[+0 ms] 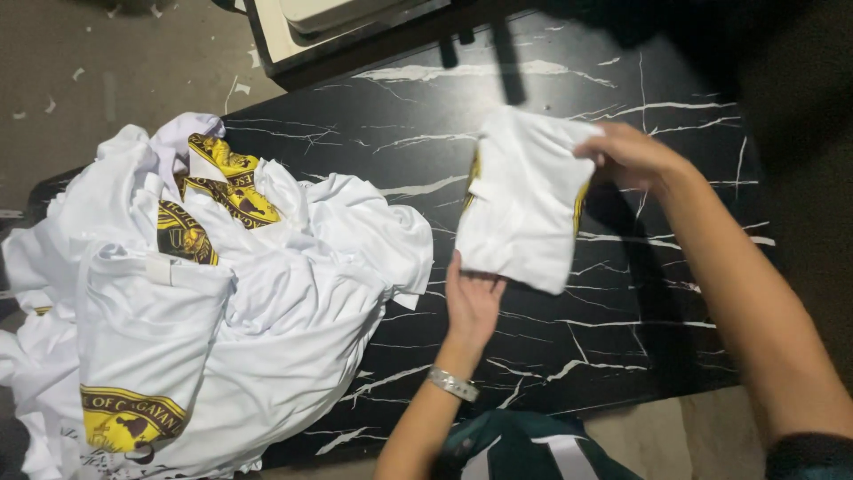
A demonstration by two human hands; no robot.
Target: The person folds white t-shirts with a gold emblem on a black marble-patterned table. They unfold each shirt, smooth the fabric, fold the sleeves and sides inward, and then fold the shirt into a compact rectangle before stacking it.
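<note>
A folded white shirt (524, 200) with a yellow and black print at its edges is held up above the black marble-patterned table (622, 329). My right hand (626, 153) grips its upper right corner. My left hand (473, 302), with a silver bracelet on the wrist, supports its lower left edge from below, fingers under the cloth.
A heap of white shirts (204, 293) with yellow and black emblems covers the table's left side and hangs over its edge. A white and black machine (346, 27) stands at the table's far edge. Grey floor with scraps lies at top left.
</note>
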